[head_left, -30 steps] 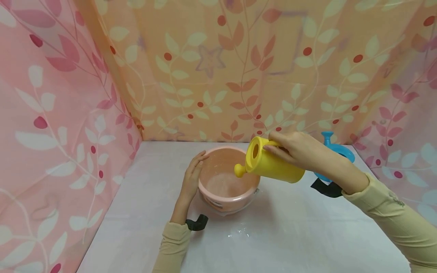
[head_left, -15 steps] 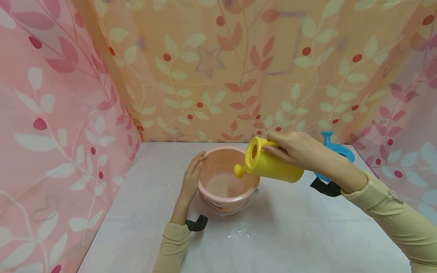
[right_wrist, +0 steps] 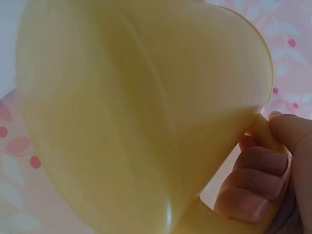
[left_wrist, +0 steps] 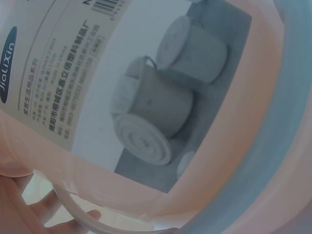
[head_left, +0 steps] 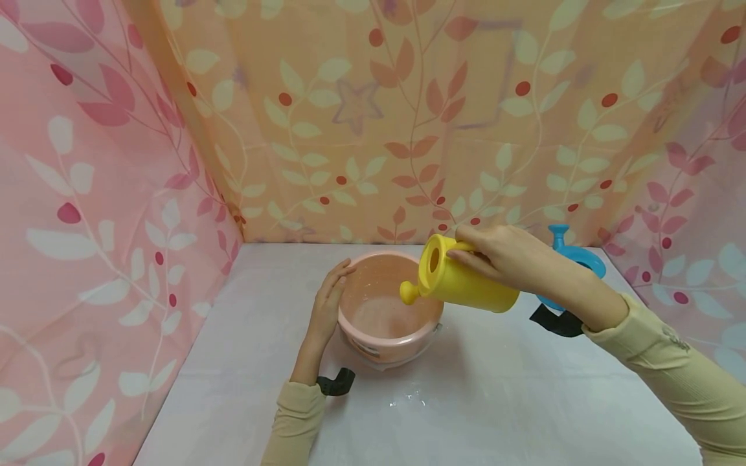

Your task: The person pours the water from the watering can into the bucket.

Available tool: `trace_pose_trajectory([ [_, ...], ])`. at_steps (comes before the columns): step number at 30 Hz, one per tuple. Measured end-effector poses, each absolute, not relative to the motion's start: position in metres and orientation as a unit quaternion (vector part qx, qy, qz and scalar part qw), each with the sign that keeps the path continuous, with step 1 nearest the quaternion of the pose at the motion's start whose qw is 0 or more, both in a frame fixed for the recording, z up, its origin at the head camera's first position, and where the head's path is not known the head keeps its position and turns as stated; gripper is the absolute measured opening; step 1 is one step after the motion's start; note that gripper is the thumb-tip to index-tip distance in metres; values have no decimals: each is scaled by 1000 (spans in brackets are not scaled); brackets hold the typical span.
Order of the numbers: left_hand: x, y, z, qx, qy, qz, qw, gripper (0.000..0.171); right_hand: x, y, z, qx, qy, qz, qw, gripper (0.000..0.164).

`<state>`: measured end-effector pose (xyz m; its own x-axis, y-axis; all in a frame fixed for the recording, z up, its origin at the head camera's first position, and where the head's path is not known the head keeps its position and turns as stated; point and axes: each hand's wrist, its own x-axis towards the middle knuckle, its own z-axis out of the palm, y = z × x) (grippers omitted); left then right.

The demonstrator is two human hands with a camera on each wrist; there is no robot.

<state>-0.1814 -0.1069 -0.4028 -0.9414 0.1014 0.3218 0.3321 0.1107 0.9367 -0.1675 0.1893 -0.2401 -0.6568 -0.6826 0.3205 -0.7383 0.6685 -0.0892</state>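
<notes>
A yellow watering can point(head_left: 474, 285) is tipped over the pink bucket point(head_left: 390, 346), its round spout head above the bucket's inside. My right hand point(head_left: 504, 255) grips the can's handle; in the right wrist view the curled fingers point(right_wrist: 248, 204) wrap round it. My left hand point(head_left: 327, 307) rests against the bucket's left side with fingertips at the rim. In the left wrist view its fingers point(left_wrist: 46, 207) lie spread and fairly straight by the bucket wall, which carries a printed label point(left_wrist: 146, 97). No falling stream shows clearly.
Behind my right forearm a blue watering can point(head_left: 577, 255) stands at the table's back right, partly hidden. Water drops point(head_left: 408, 398) lie on the white table point(head_left: 245, 401) in front of the bucket. Patterned curtains point(head_left: 361, 129) enclose the back and sides.
</notes>
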Motion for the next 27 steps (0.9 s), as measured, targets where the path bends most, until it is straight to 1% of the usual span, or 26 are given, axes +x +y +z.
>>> trace_pose_trajectory([
  [5,-181,-107,-403,-145,-740,-651,85,36,-167,190,-239,384,-909,105,120,20],
  [12,-182,-107,-404,-147,-738,-653,81,37,-166,192,-240,377,-912,103,122,16],
  [20,-181,-107,-404,-147,-742,-649,84,37,-165,199,-245,370,-911,109,144,15],
  [27,-182,-107,-404,-146,-741,-650,83,37,-165,207,-251,366,-908,135,154,18],
])
